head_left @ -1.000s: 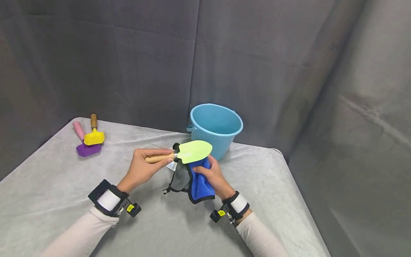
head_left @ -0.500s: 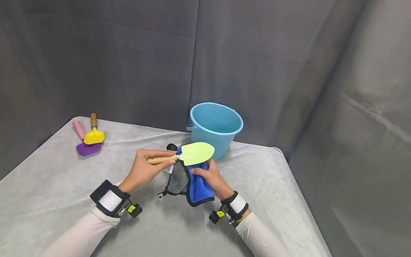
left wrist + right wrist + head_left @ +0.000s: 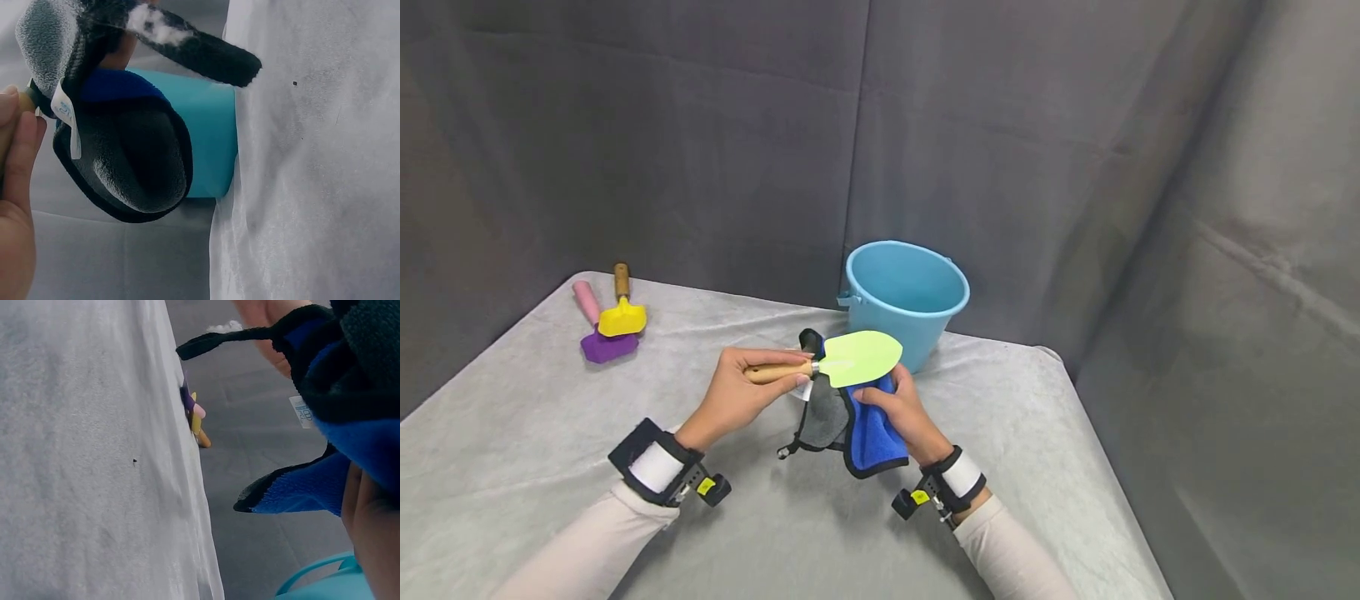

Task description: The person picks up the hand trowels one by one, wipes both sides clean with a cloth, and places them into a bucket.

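My left hand pinches the wooden handle of a small trowel with a pale yellow-green blade, which points right. Just below the blade, my right hand grips a blue-and-grey fleece piece with black edging, thin black straps and a white tag. Part of that fleece hangs behind the trowel's neck and blade, so whether the two touch is unclear. In the left wrist view, the fleece piece hangs in folds past my left fingers. The right wrist view shows its blue side by my right fingers.
Behind my hands a light blue bucket stands upright at the table's back edge. A yellow trowel lies across a purple one with a pink handle at the back left. Grey curtains hang behind the light grey table cover.
The trowel has shifted slightly right in my left hand. The fleece piece in my right hand has swung a little left and back right, and its upper end has changed shape.
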{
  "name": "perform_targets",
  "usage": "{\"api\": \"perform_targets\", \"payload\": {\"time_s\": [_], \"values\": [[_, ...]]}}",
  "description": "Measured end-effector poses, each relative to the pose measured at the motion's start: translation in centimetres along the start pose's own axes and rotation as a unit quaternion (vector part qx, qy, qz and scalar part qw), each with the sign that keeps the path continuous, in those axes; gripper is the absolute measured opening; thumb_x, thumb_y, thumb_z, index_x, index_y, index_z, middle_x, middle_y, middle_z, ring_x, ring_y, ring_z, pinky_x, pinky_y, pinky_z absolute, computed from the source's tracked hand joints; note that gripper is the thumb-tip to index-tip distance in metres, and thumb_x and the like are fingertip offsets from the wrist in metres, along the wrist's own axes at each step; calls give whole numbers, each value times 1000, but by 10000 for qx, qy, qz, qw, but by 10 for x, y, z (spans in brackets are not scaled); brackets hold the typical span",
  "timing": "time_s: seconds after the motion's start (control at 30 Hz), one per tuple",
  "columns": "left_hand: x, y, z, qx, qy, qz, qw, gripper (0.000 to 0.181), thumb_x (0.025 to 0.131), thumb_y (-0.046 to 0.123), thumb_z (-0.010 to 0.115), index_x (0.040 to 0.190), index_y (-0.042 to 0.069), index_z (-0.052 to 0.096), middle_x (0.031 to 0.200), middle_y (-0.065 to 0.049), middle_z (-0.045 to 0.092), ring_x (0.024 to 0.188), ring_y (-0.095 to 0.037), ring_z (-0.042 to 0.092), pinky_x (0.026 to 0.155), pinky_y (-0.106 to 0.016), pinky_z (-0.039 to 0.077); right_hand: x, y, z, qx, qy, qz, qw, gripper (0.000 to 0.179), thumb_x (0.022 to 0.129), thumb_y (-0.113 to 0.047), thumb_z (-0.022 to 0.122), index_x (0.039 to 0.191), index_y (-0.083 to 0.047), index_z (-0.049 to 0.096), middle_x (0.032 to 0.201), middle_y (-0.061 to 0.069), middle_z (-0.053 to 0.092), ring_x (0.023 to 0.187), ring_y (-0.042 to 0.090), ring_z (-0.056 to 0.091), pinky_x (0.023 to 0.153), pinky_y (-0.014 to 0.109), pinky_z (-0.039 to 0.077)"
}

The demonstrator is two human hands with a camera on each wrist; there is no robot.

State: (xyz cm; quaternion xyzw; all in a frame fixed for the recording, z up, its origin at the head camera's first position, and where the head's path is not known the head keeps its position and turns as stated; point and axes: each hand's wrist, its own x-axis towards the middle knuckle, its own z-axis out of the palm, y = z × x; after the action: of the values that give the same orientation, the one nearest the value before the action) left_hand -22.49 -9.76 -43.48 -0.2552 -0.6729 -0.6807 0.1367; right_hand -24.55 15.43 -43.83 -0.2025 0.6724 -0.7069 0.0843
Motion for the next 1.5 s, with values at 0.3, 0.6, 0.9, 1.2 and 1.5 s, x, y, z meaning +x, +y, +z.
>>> {"api": "perform_targets", "payload": {"time_s": [0.3,0.6,0.9,1.2,1.5], "values": [[0,0,-3,59,59,98,9999,25,84,-2,80,108,-6,76,114,-21,74,102,-15,74,82,-30,59,2,-4,-6,15,30,-310,9995,61,84,-8,65,142,-2,47,120,0,60,107,15,56,91,28,47],[2,0,-7,119,62,140,9998,26,84,-4,79,109,-8,75,114,-18,75,100,-15,75,81,-30,60,6,-8,-14,300,-93,-615,9976,70,86,-3,62,153,-7,40,135,5,57,117,14,56,97,25,48],[0,1,-11,5,87,93,9999,28,84,-3,80,111,-8,74,114,-23,73,98,-16,76,83,-33,59,6,-15,-24,311,139,-626,9975,74,86,-5,60,156,-13,38,140,5,53,117,14,56,91,26,51],[1,1,-13,120,154,90,9998,27,85,-1,80,111,-5,75,114,-20,74,98,-16,76,82,-32,60,6,-23,-32,281,339,-773,9960,73,87,-7,59,156,-14,38,145,6,51,121,16,54,96,25,49],[5,1,-9,192,226,60,9995,25,87,2,79,112,-4,76,113,-16,75,98,-15,75,82,-31,60,12,-19,-32,587,431,-864,9936,72,84,0,55,154,-5,39,128,0,60,108,11,57,91,23,49]]}}
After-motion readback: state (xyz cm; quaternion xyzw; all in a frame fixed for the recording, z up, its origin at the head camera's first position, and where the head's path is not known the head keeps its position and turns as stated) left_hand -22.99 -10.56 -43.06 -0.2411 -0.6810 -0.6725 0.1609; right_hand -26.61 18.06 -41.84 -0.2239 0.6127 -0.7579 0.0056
